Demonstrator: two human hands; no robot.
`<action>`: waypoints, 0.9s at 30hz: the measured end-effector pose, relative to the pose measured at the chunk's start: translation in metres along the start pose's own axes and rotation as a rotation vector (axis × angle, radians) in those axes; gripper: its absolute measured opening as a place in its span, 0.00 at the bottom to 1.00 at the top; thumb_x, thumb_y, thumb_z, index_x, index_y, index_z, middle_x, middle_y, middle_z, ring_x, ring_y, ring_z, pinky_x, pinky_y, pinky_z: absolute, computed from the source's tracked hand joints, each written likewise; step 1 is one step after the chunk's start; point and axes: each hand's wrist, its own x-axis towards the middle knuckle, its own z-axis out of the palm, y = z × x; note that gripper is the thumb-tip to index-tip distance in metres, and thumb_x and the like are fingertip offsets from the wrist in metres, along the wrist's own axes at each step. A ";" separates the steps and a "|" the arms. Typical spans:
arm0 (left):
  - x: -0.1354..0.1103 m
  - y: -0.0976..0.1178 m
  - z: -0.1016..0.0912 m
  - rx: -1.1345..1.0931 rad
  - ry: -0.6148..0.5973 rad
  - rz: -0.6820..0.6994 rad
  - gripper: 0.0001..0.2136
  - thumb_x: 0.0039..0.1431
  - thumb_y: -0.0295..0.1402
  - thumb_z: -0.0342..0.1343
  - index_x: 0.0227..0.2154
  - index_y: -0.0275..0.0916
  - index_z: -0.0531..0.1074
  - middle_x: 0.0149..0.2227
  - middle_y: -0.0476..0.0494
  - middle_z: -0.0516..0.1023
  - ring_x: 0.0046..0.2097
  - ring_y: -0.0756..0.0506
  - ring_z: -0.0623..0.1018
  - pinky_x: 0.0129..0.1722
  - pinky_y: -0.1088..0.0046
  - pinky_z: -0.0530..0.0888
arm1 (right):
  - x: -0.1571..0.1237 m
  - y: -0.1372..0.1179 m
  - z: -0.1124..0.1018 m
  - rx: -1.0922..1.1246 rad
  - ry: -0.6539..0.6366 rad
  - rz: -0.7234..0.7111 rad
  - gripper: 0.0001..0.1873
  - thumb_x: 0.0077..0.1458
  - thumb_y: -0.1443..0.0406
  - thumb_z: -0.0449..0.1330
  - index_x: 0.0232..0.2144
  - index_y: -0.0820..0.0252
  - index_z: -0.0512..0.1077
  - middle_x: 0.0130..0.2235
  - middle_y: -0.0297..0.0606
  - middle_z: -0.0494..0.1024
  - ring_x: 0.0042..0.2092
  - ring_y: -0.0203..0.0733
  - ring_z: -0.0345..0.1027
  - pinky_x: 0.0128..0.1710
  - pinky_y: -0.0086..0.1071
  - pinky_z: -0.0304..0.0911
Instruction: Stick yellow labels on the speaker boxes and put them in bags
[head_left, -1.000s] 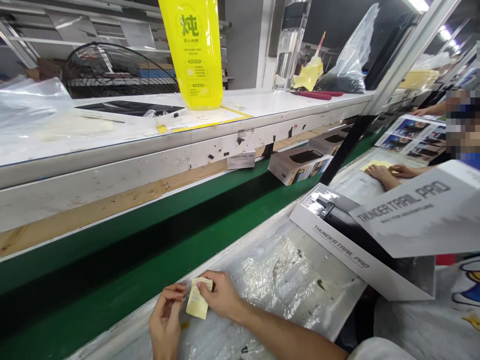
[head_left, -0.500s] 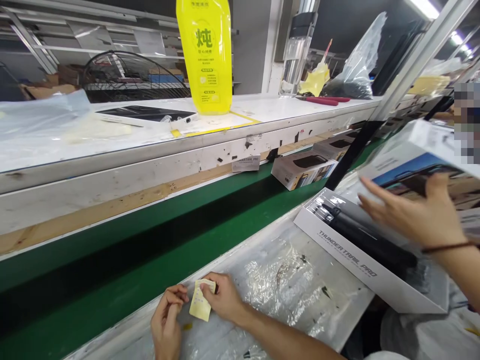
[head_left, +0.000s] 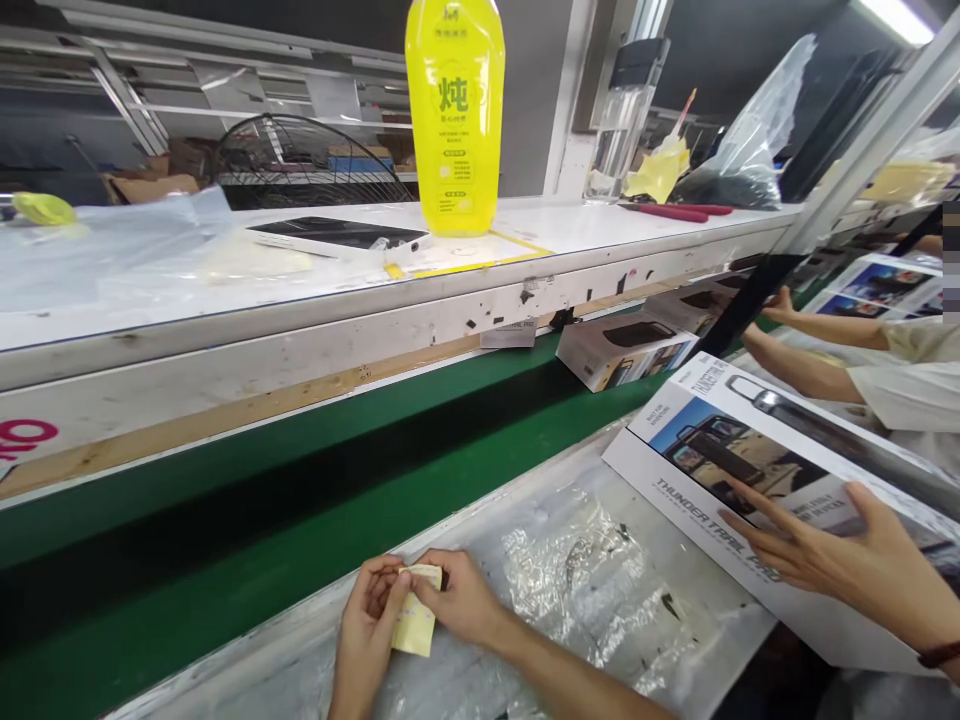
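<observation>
Left hand and right hand are being held closed on a yellow label, not yet stuck down, above plastic sheeting.

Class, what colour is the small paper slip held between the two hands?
The paper slip is pale yellow; it shows best in the head view.

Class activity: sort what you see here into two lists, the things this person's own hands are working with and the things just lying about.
Working with: left hand, right hand, yellow sticker sheet.
Lying about: yellow plastic bottle, red-handled tool.
</observation>
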 end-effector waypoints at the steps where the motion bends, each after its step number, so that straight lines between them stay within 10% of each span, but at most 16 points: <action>1: 0.000 0.000 0.001 0.003 -0.012 -0.034 0.20 0.49 0.47 0.73 0.37 0.39 0.76 0.35 0.42 0.81 0.35 0.42 0.80 0.33 0.70 0.78 | 0.000 -0.001 -0.001 -0.001 -0.004 0.000 0.12 0.59 0.59 0.61 0.31 0.61 0.80 0.28 0.33 0.79 0.29 0.36 0.69 0.29 0.27 0.61; 12: 0.005 0.008 -0.007 -0.070 0.161 -0.148 0.25 0.41 0.53 0.74 0.35 0.39 0.78 0.34 0.43 0.82 0.33 0.44 0.78 0.28 0.75 0.73 | 0.040 -0.015 -0.041 0.014 0.043 -0.040 0.17 0.65 0.53 0.60 0.40 0.61 0.78 0.30 0.35 0.81 0.31 0.38 0.75 0.33 0.31 0.72; 22: 0.006 0.010 -0.012 -0.237 0.090 -0.235 0.22 0.44 0.49 0.75 0.36 0.41 0.77 0.31 0.48 0.79 0.32 0.49 0.75 0.32 0.78 0.75 | 0.186 -0.052 -0.232 -0.577 0.832 0.058 0.21 0.67 0.58 0.62 0.58 0.60 0.70 0.59 0.45 0.73 0.56 0.50 0.72 0.55 0.50 0.72; 27: 0.008 0.013 -0.009 -0.233 0.094 -0.223 0.20 0.45 0.50 0.74 0.33 0.42 0.76 0.30 0.49 0.76 0.33 0.48 0.74 0.33 0.76 0.76 | 0.223 -0.057 -0.291 -0.906 1.022 0.215 0.25 0.66 0.57 0.63 0.61 0.58 0.68 0.64 0.47 0.68 0.61 0.55 0.67 0.60 0.56 0.67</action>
